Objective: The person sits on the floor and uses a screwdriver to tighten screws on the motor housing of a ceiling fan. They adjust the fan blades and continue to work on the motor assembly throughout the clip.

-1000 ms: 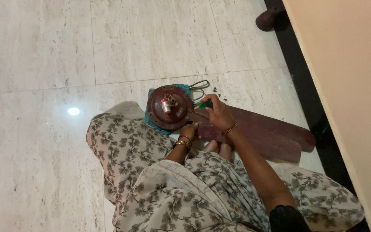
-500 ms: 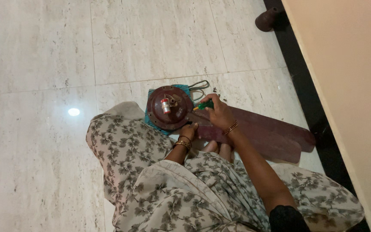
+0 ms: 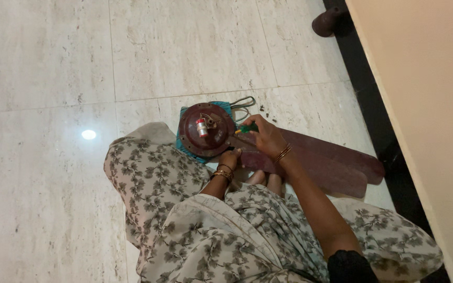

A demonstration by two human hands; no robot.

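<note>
A round dark-red fan motor housing (image 3: 206, 131) lies on a teal cloth (image 3: 182, 144) on the floor, with a small red and silver part on top. Brown fan blades (image 3: 331, 162) stretch from it to the right. My right hand (image 3: 266, 137) grips a green-handled screwdriver (image 3: 247, 128) whose tip points at the housing's right edge. My left hand (image 3: 230, 159) presses on the near rim of the housing where a blade joins it. My knees in floral cloth sit just below the fan.
Small loose screws (image 3: 268, 112) lie on the marble floor beyond my right hand. A thin wire loop (image 3: 243, 102) lies behind the housing. A dark rounded furniture foot (image 3: 327, 22) stands at the top right, by a black skirting and a beige wall (image 3: 425, 105).
</note>
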